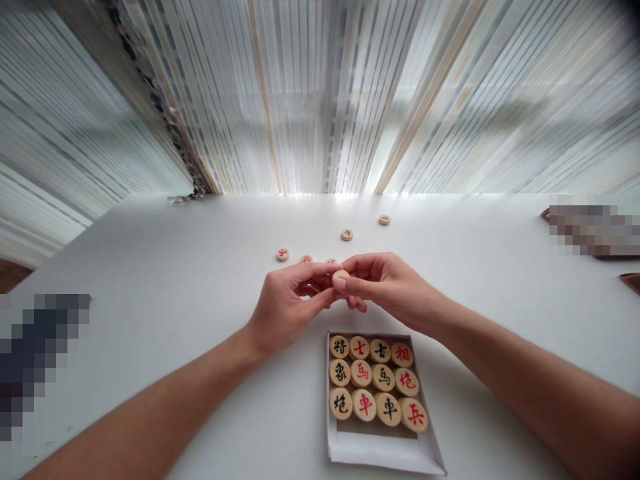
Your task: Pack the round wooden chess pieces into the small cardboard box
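Note:
Above the table, my left hand (295,293) and my right hand (383,280) meet, their fingers closed around a round wooden xiangqi piece (341,275). The face of that piece cannot be read. Just beyond my hands lie red-marked pieces (283,254), one of them partly hidden behind my fingers. Farther back are two dark-marked pieces, one nearer (347,235) and one to the right (385,219). Below my hands stands a shallow white box (385,450) with several rows of pieces, marked in red and black, set in its upper part.
A white table (210,267) spreads under everything. Striped sheer curtains (300,100) hang along its far edge, with a dark beaded cord (165,120) at left. Blurred-out objects lie at the left side (45,353) and the right edge (590,230).

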The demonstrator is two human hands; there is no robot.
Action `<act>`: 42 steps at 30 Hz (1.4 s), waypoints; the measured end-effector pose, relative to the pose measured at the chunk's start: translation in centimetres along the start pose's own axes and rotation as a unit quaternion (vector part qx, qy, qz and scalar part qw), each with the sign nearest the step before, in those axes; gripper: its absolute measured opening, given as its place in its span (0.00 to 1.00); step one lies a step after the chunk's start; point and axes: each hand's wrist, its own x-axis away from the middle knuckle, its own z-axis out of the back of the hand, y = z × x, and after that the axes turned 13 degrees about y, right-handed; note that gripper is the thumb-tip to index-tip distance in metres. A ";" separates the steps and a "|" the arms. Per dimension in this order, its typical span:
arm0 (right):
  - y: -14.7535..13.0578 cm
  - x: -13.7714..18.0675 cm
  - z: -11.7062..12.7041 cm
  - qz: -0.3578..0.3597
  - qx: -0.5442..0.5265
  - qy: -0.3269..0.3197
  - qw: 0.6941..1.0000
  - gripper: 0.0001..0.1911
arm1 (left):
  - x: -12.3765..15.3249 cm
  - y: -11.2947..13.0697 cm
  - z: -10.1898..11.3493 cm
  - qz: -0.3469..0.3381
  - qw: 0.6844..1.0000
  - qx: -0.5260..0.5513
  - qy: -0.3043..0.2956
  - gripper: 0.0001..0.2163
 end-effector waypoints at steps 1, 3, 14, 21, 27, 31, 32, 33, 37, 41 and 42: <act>0.0 0.0 0.0 -0.009 0.007 0.006 1.000 0.21 | 0.0 0.0 0.0 -0.022 1.000 -0.013 -0.003 0.12; 0.1 0.1 0.1 -0.021 0.032 0.021 0.999 0.21 | 0.1 -0.1 0.0 -0.069 0.996 -0.048 -0.006 0.11; -0.1 -0.1 0.5 -0.005 -0.036 -0.021 0.999 0.17 | -0.1 0.6 0.0 0.023 1.000 0.000 0.011 0.14; -0.2 -0.1 0.5 -0.019 -0.040 -0.025 0.999 0.11 | -0.1 0.7 0.0 0.038 0.999 0.013 0.024 0.15; 0.2 -0.1 0.5 -0.007 -0.024 -0.023 0.999 0.15 | 0.0 0.6 0.0 -0.001 1.000 -0.009 0.000 0.13; 0.0 -0.1 0.5 0.013 -0.016 -0.023 1.000 0.14 | 0.0 0.7 0.0 -0.005 1.000 -0.008 -0.002 0.13; -0.1 0.0 0.5 0.020 -0.012 -0.024 0.999 0.13 | 0.0 0.7 0.0 -0.003 1.000 -0.008 0.001 0.12; -0.1 0.0 0.6 0.028 -0.006 -0.026 0.999 0.13 | 0.0 0.7 0.0 0.001 1.000 -0.008 0.005 0.11; -0.4 0.2 0.7 0.064 0.033 -0.018 0.997 0.15 | 0.0 0.6 0.1 0.019 0.999 -0.005 0.036 0.12; -0.8 0.6 0.7 0.075 0.066 0.025 0.995 0.22 | 0.0 0.3 0.1 0.005 0.998 -0.017 0.058 0.12; -1.0 0.7 0.7 0.078 0.072 0.028 0.994 0.22 | 0.0 0.2 0.1 -0.010 0.998 -0.022 0.058 0.11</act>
